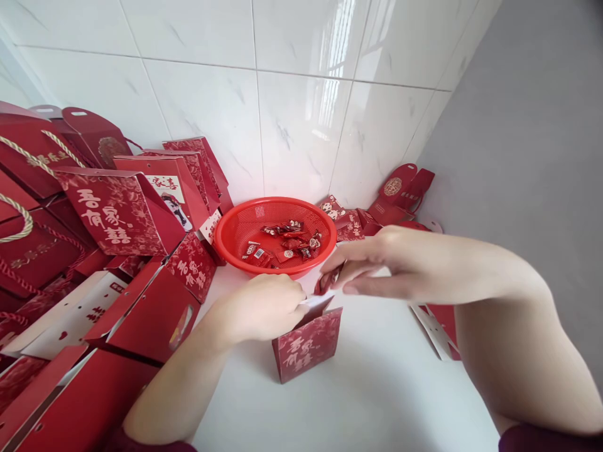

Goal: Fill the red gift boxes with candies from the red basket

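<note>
A small red gift box [308,344] with pale lettering stands upright on the white tabletop, its top open. My left hand [261,306] is closed on the box's upper edge at the back left; its fingertips are partly hidden. Just above the opening, my right hand [372,267] pinches a red wrapped candy [328,280] between thumb and fingers. Behind both hands sits a red plastic basket [226,251] with a perforated wall. Several wrapped candies [285,254] lie in its bottom.
Red gift boxes and bags [122,213] crowd the left side, some with rope handles. More red boxes [393,191] stand at the back right against the wall, and a red and white box [438,329] lies partly behind my right forearm. White tiles [202,107] line the back.
</note>
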Demonstrator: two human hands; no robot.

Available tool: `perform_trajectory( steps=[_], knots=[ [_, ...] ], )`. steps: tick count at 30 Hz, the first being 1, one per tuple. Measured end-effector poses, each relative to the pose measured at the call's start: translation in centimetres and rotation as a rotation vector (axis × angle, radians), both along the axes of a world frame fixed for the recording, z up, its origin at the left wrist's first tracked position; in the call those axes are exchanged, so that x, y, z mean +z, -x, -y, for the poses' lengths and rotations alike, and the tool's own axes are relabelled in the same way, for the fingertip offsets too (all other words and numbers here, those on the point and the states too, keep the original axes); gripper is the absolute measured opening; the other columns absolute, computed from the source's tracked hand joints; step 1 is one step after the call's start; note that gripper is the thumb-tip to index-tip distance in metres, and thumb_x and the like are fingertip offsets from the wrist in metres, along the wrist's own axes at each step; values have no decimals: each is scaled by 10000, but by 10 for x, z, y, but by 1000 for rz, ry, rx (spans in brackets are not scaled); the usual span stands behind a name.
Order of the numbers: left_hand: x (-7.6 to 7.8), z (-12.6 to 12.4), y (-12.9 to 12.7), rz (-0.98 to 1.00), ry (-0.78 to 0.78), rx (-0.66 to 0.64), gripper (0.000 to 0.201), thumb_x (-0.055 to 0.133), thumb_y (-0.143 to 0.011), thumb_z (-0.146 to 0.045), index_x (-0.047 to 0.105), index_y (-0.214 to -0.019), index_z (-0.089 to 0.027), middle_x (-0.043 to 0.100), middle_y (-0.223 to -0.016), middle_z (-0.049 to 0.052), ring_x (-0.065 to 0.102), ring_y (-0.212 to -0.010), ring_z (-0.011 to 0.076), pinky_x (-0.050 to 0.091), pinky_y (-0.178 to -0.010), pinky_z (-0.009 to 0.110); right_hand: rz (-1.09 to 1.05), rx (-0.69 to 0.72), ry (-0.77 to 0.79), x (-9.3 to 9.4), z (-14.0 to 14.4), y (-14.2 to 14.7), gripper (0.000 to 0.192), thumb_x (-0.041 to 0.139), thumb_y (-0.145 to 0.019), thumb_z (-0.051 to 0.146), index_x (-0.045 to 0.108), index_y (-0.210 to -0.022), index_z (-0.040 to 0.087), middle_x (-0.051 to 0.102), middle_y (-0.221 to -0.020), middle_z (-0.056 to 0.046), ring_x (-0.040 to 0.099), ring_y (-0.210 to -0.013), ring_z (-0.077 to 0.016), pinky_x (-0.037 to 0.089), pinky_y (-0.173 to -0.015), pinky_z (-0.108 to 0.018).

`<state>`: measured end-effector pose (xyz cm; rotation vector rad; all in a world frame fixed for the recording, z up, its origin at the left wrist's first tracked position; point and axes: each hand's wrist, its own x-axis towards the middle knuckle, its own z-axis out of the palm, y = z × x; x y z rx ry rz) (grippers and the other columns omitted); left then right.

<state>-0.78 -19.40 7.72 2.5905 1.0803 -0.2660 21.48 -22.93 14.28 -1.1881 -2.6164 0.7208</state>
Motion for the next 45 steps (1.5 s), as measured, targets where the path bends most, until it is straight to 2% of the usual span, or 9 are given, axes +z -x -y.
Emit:
perform_trajectory(
  steps=[10,16,21,25,31,33,35,39,45],
  knots=[
    [0,4,2,-18,67,-77,510,282,-981,-349,587,-618,-162,538,-550,26,372,-433,118,232,-484,303,-56,-231,143,-76,-117,4,288,523,-932,345,727,-1011,157,749,-1006,-75,679,-938,-212,517,-809,-305],
    [1,-8,14,27,45,-22,508,306,-989,-357,559,-597,-156,591,-598,44,480,-518,131,289,-546,295,-80,-136,42,-118,-162,29,568,476,-957,225,337,-1507,248,571,-1402,-66,574,-1219,-178,446,-994,-284],
    [8,-23,15,18,20,-22,485,299,-996,-323,602,-655,-159,562,-586,25,470,-515,129,275,-541,290,213,-102,2,-138,-195,56,292,582,-878,150,670,-1157,150,693,-1185,-114,644,-1064,-236,470,-881,-269],
    [8,-32,12,-15,16,54,481,290,-996,-324,589,-657,-161,560,-632,25,472,-540,127,267,-528,273,434,-81,34,-145,-209,77,185,664,-866,212,684,-1018,109,711,-1034,-134,666,-928,-226,510,-805,-320],
    [9,-38,12,-19,85,98,317,418,-913,-315,629,-723,-175,598,-648,24,507,-529,137,277,-488,262,639,-27,98,-153,-204,89,176,684,-882,271,661,-960,115,684,-961,-55,659,-860,-172,548,-798,-361],
    [10,-37,12,-10,141,77,206,550,-816,-302,692,-938,-214,665,-750,17,586,-613,155,325,-510,241,605,-30,73,-153,-203,86,151,735,-812,206,678,-904,101,695,-925,-80,661,-835,-197,532,-767,-344],
    [10,-35,12,25,164,76,459,648,-736,-321,648,-1192,-274,710,-929,23,654,-798,194,387,-584,227,511,-61,3,-147,-199,80,122,716,-785,146,688,-889,91,701,-935,-122,662,-841,-237,502,-733,-331],
    [7,-31,12,52,202,103,703,712,-675,-369,544,-1356,-328,694,-1148,24,660,-977,231,428,-644,229,243,-170,-223,-117,-169,61,172,512,-917,158,639,-1027,120,663,-1095,-138,617,-1004,-252,452,-798,-321],
    [2,-28,4,68,240,67,443,667,-708,-322,645,-1148,-270,715,-867,-9,643,-695,166,373,-534,225,-666,-193,-337,-75,-63,23,123,525,-965,304,557,-921,194,635,-887,-28,615,-809,-157,474,-705,-282]
  ],
)
